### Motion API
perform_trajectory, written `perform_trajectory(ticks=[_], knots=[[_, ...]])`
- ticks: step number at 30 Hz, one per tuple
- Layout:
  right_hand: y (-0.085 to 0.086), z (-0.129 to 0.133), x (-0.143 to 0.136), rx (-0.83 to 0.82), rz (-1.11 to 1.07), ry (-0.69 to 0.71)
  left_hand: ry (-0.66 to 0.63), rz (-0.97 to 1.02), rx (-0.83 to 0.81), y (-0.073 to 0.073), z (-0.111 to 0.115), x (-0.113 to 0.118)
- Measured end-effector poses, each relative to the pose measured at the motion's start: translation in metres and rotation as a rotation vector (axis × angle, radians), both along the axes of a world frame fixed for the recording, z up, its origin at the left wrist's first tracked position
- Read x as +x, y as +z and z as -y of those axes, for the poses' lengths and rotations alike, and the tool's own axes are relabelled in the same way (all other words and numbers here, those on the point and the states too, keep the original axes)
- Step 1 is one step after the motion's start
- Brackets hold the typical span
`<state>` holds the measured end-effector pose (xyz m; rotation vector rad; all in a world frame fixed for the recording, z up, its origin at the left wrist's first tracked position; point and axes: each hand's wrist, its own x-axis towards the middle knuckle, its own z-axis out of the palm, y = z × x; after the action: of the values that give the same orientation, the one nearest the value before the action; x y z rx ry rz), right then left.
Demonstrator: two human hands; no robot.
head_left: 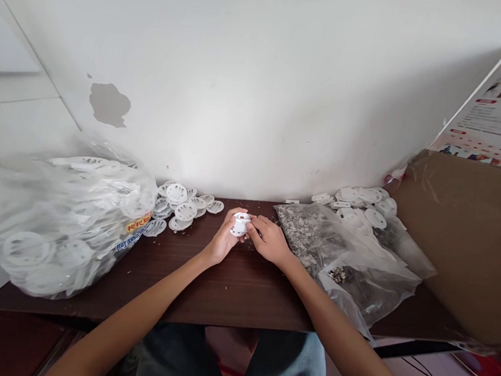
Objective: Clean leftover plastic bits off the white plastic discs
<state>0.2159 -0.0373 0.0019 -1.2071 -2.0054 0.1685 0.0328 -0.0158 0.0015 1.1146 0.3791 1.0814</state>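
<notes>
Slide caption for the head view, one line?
Left hand holding a round white plastic disc, right hand at its edge, above a dark brown table.

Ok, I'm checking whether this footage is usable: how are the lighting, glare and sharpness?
Head view: soft light on the wall, shadow toward its right; head view: glare on the left plastic bag, softening its contents; head view: white disc in the left hand small but fairly clear; head view: edges look stretched, top right corner dark.
</notes>
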Motion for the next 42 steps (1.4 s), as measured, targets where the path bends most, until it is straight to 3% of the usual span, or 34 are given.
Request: perform_trajectory(ticks=[15,24,33,42], knots=[[-0.008,0.005,-0.013,0.071,0.127,-0.123,0.055,-0.009,0.021,-0.006,-0.001,0.0],[-0.01,0.006,-0.008,0.1,0.184,-0.117,-0.005,-0.015,-0.031,-0.006,0.001,0.0],[-0.006,0.006,-0.005,0.224,0.218,-0.167,0.0,-0.113,0.094,0.0,-0.004,-0.006],[-0.001,0.006,-0.005,0.282,0.269,-0.18,0.046,-0.202,0.209,-0.007,-0.016,-0.014]])
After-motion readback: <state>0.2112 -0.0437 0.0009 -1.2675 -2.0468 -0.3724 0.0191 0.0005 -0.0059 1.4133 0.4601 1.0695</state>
